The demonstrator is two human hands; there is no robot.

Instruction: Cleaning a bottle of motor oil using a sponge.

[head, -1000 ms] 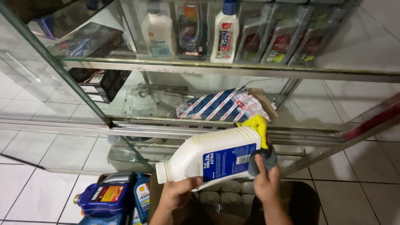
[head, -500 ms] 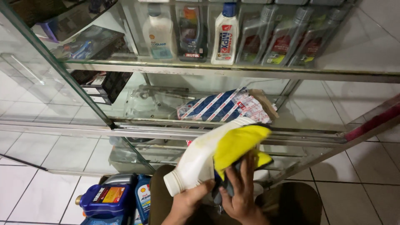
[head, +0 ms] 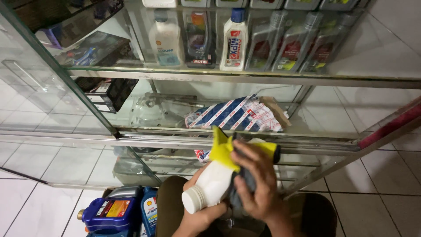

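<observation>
Glass cabinet [head: 87, 109] behind; cloth [head: 228, 151] hides bottle [head: 210, 186] (label unseen).

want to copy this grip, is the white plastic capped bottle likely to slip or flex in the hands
The white plastic bottle looks rigid, so probably no flexing. Its smooth wall may be slippery; the left hand supports it below while the right hand presses the yellow and grey cloth against it.
</observation>
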